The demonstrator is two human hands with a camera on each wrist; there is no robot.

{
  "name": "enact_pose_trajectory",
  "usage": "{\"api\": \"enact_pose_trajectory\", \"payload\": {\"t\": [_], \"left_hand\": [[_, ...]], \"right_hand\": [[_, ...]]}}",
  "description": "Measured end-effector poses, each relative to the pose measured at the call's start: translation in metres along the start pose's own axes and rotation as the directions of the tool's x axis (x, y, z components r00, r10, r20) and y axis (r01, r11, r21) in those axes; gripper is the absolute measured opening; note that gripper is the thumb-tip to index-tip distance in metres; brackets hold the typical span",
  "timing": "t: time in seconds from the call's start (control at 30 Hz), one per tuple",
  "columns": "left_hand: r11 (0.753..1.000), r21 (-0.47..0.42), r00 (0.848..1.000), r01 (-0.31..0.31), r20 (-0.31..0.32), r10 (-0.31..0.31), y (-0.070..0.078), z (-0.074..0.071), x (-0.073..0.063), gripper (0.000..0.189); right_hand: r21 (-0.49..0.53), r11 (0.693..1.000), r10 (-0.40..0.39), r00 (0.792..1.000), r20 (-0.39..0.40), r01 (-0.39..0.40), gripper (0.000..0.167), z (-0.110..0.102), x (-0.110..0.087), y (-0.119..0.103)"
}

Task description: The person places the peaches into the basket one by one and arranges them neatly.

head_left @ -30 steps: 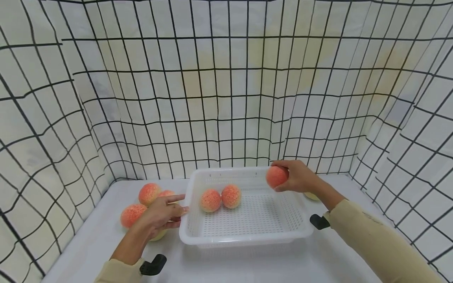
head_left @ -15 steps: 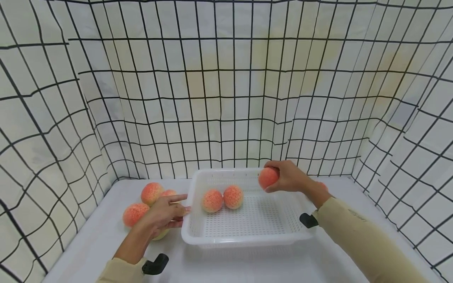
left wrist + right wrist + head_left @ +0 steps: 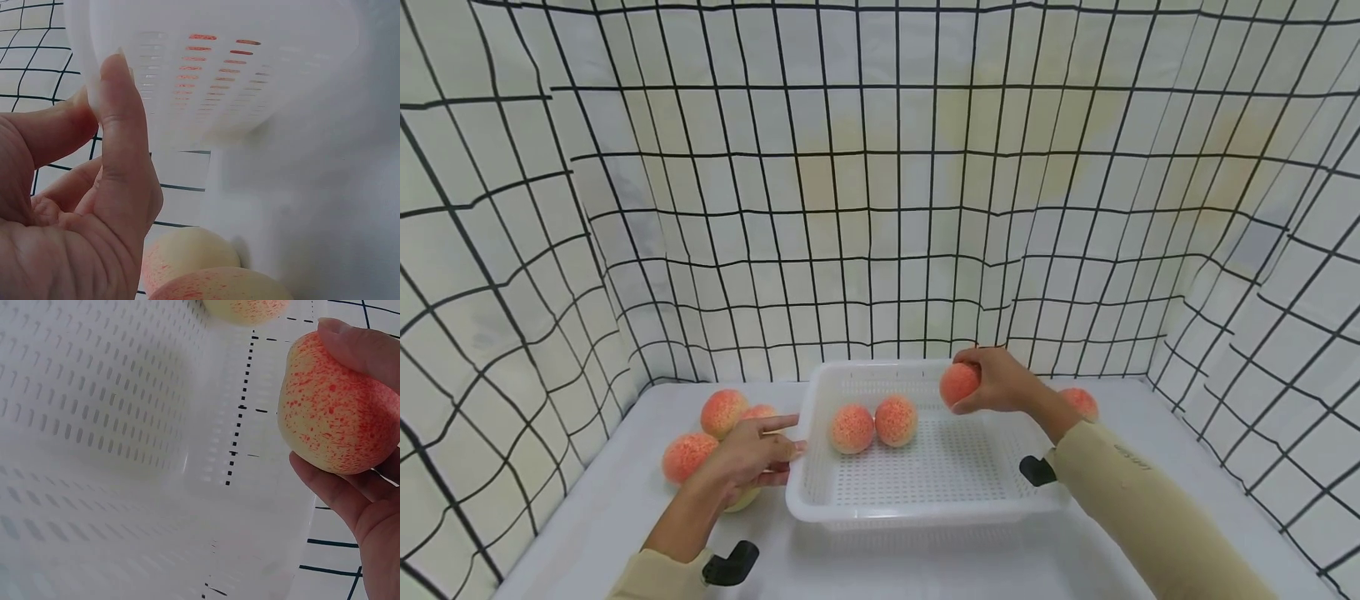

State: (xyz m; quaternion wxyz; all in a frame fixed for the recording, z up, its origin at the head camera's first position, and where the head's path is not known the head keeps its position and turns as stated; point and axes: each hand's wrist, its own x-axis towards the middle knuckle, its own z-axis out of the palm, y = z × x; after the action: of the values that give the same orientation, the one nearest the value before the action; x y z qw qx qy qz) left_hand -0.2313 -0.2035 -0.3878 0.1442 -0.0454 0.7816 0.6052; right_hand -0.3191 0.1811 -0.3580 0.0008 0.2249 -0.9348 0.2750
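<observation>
The right hand point(image 3: 1000, 382) grips a speckled peach point(image 3: 959, 384) with curled fingers, holding it above the far right part of the white perforated basket point(image 3: 925, 500), while the left hand point(image 3: 747, 454) rests with straight fingers against the basket's left rim. Two peaches point(image 3: 874, 423) lie touching inside the basket. On the desk point(image 3: 925, 567), a cluster of peaches point(image 3: 711, 433) sits by the left hand and one more peach point(image 3: 1081, 402) lies beyond the right wrist.
</observation>
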Motion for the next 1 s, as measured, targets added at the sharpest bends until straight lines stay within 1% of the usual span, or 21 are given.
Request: {"api": "enact_pose_trajectory", "payload": {"t": [0.1, 0.3, 0.47, 0.67, 1.0], "left_hand": [[1.0, -0.004, 1.0, 0.005, -0.005, -0.005, 0.0, 0.001, 0.0, 0.067], [1.0, 0.004, 1.0, 0.001, -0.006, -0.001, -0.001, 0.002, 0.001, 0.067], [1.0, 0.012, 1.0, 0.004, -0.015, -0.004, -0.002, 0.001, 0.0, 0.067], [1.0, 0.011, 1.0, 0.014, -0.017, -0.014, -0.001, 0.001, -0.001, 0.067], [1.0, 0.015, 1.0, -0.002, -0.018, 0.002, -0.002, 0.0, -0.001, 0.068]], "right_hand": [[-0.009, 1.0, 0.023, 1.0, 0.004, -0.023, 0.048, 0.005, 0.003, 0.0], [0.0, 0.997, 0.076, 0.997, 0.011, -0.076, 0.053, 0.011, 0.006, -0.001], [0.011, 0.997, 0.081, 0.997, 0.013, -0.081, 0.054, 0.015, 0.01, 0.0], [0.0, 0.994, 0.111, 0.994, 0.015, -0.111, 0.054, 0.021, 0.015, 0.0], [-0.035, 0.99, 0.141, 0.99, 0.016, -0.14, 0.06, 0.031, 0.02, 0.001]]}}
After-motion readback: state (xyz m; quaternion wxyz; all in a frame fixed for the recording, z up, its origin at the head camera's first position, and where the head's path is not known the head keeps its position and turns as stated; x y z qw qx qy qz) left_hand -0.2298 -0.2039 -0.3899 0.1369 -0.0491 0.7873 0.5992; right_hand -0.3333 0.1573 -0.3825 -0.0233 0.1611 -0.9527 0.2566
